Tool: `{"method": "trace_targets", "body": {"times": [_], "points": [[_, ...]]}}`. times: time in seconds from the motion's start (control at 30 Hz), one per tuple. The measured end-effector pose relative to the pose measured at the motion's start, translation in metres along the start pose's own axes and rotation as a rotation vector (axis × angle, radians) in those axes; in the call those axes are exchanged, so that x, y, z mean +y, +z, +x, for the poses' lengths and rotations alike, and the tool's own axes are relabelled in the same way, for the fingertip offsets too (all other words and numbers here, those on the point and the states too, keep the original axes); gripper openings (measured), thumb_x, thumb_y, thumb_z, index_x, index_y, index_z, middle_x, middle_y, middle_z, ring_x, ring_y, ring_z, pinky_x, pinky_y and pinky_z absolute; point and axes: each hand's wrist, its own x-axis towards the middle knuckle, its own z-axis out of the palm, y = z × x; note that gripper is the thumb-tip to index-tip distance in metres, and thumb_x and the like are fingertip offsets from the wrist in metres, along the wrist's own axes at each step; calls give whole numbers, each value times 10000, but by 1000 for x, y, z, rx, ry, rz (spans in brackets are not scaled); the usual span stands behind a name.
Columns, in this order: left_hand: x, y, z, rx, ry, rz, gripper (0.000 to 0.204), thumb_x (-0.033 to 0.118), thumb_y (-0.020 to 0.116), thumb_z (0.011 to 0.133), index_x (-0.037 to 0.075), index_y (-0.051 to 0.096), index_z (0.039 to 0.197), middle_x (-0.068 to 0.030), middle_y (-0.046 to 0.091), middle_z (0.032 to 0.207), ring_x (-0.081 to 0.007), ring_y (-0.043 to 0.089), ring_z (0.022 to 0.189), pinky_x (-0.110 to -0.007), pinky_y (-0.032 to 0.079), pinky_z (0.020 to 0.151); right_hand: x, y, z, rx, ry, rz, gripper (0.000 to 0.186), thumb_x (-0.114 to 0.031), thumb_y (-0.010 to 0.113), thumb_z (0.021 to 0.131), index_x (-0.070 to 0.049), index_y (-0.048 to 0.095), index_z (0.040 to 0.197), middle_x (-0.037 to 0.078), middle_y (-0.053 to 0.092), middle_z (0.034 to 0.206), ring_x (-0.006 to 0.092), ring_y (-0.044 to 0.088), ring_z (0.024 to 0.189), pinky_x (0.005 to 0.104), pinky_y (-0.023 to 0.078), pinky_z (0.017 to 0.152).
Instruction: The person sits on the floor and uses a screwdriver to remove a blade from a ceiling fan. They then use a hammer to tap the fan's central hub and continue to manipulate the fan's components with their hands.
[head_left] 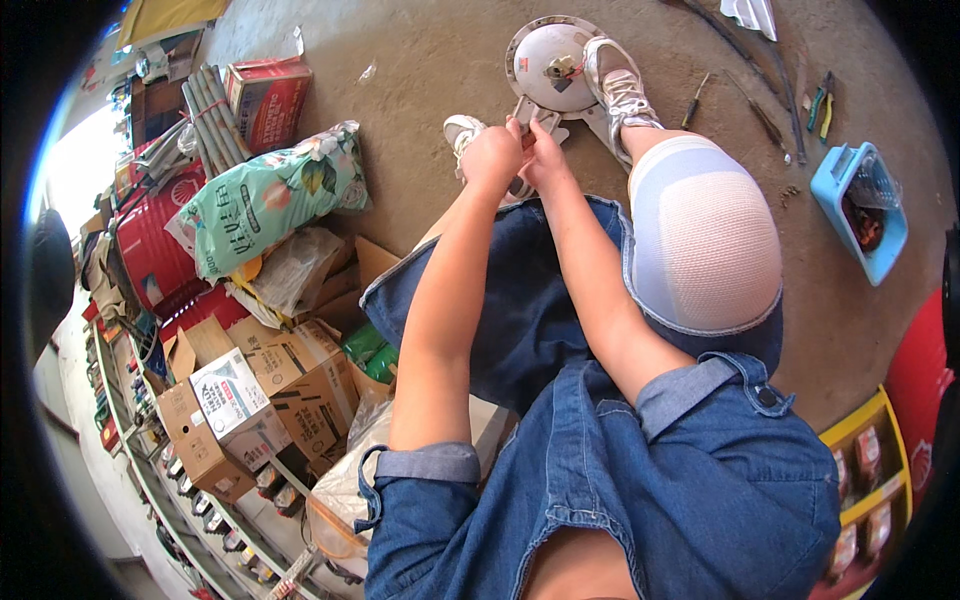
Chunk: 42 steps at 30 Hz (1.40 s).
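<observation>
On the floor between my feet lies a round white metal housing [553,68] with flat grey arms at its rim, like a ceiling fan motor. Wires show at its centre. Just at its near edge, my left hand [493,158] and my right hand [545,160] meet with fingers closed, beside a flat metal arm [523,109] of the housing. What the fingers pinch is too small and partly hidden to make out. My right shoe [618,85] stands against the housing's right side; the left shoe [463,131] is partly behind my left hand.
To the right lie a screwdriver [695,103], another slim tool [765,122], pliers [822,105], a dark hose [745,50] and a blue basket [835,195]. Cardboard boxes [300,380], a green printed bag [275,195] and a red drum [160,245] crowd the left. A yellow rack [900,440] stands lower right.
</observation>
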Motion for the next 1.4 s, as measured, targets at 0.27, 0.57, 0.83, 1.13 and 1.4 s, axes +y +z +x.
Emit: {"method": "trace_targets", "body": {"times": [0.27,0.57,0.83,1.13,1.4], "points": [[11,-12,-15,68,212,130,357,387,543,849,37,612,865,-153,666,742,-310,665,707,-401,521,612,-21,-10,2,-21,210,24,320,-354,557,906,-39,616,914,41,643,773,112,575,549,236,493,504],[9,0,-11,-56,229,201,412,419,523,848,32,658,814,-159,671,781,-310,666,733,-400,519,638,-10,-19,16,254,56,-403,355,-423,548,892,-110,558,724,-19,573,619,111,524,485,241,457,470],[-13,40,18,-207,-187,-625,523,462,430,901,9,623,724,-126,567,591,-225,534,476,-364,388,426,1,-21,6,-208,61,209,520,-396,255,991,-13,571,1145,76,633,1085,184,588,986,336,449,887],[19,9,-1,-66,23,-105,472,458,507,868,4,634,873,-192,654,831,-322,645,769,-417,500,666,-24,-39,21,33,146,23,365,-386,540,908,-38,618,985,61,677,874,148,642,746,291,522,708],[10,7,10,-207,-32,-116,455,443,531,842,48,635,1044,-221,659,907,-334,648,888,-424,504,780,-9,-30,12,-218,184,181,486,-487,501,897,-37,600,1048,56,674,885,152,628,745,280,498,750]]}}
